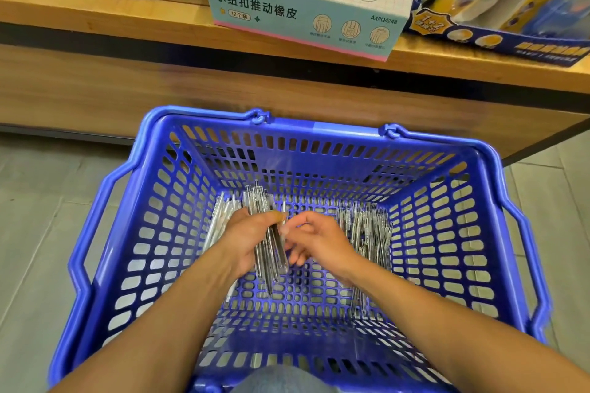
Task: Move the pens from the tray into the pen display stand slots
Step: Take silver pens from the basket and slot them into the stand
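Left hand (247,241) fingers grasp a bundle of clear-barrelled pens (268,239); right hand (319,241) fingers loosely curled, holding nothing.

head cam | looks steeply down, forward | close over blue basket (153,150) | shelf (95,9) beyond

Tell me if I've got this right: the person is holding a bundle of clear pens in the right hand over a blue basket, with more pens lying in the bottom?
Not quite: the bundle of clear pens is gripped by the left hand, not the right. The right hand is beside it with curled fingers, holding nothing visible. The rest holds: the head view shows both hands over the blue basket, with more pens lying in the bottom.
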`<action>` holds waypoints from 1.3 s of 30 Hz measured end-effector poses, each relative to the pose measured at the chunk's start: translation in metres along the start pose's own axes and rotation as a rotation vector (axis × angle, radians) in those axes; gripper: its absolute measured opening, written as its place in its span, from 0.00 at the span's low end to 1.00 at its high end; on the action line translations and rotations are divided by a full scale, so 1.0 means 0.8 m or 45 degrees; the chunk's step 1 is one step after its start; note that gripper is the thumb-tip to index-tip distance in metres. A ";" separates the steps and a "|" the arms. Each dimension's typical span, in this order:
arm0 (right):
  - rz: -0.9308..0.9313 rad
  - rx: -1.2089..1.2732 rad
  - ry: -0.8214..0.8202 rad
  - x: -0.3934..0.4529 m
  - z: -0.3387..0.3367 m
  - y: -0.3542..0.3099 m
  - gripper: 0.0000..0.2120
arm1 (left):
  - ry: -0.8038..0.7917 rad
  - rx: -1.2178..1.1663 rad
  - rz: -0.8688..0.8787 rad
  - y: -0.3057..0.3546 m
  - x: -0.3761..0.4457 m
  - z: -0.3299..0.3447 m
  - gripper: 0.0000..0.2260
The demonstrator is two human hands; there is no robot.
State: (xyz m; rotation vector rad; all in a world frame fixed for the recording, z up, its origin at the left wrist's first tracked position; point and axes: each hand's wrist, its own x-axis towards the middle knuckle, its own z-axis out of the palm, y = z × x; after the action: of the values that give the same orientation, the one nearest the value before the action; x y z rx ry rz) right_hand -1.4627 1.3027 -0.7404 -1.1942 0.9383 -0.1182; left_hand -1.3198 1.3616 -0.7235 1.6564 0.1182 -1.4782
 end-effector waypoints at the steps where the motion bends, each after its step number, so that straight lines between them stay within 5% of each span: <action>1: 0.034 -0.052 0.097 0.006 -0.009 0.003 0.07 | 0.016 0.008 0.006 0.000 0.000 0.000 0.18; 4: 0.190 -0.647 0.497 0.023 -0.041 0.021 0.04 | 0.015 0.015 0.001 0.000 0.002 -0.001 0.17; 7: 0.341 -1.180 0.569 0.030 -0.057 0.043 0.05 | -0.019 0.000 -0.018 -0.003 0.001 0.001 0.20; 10: 0.409 -1.314 0.601 0.037 -0.053 0.063 0.13 | -0.022 0.003 -0.019 -0.004 0.002 0.001 0.19; 15: 0.498 -1.408 0.530 0.043 -0.038 0.069 0.08 | -0.015 -0.013 -0.021 -0.004 0.006 -0.001 0.16; 16: 0.492 -1.366 0.524 0.044 -0.038 0.067 0.03 | -0.013 -0.016 -0.023 -0.004 0.007 -0.001 0.16; 21: 0.335 -0.878 0.448 0.051 -0.034 0.056 0.09 | 0.003 0.008 -0.020 -0.005 0.007 0.000 0.20; 26: 0.060 -0.206 0.113 0.031 -0.009 0.012 0.06 | -0.009 0.027 -0.010 -0.004 0.007 -0.002 0.43; 31: -0.092 -0.054 -0.004 0.017 0.005 -0.010 0.11 | -0.110 -0.045 -0.032 0.000 0.002 -0.001 0.55; 36: -0.093 -0.047 -0.113 0.014 -0.005 -0.005 0.09 | -0.022 -0.027 0.012 -0.004 0.004 -0.001 0.43; 39: 0.026 -0.158 0.151 0.022 -0.027 0.011 0.07 | -0.007 -0.067 -0.001 -0.001 0.005 -0.001 0.24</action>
State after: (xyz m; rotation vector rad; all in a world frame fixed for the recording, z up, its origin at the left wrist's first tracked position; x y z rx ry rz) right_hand -1.4693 1.2809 -0.7591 -1.3022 1.0741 -0.1166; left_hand -1.3183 1.3609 -0.7269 1.6101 0.1539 -1.4682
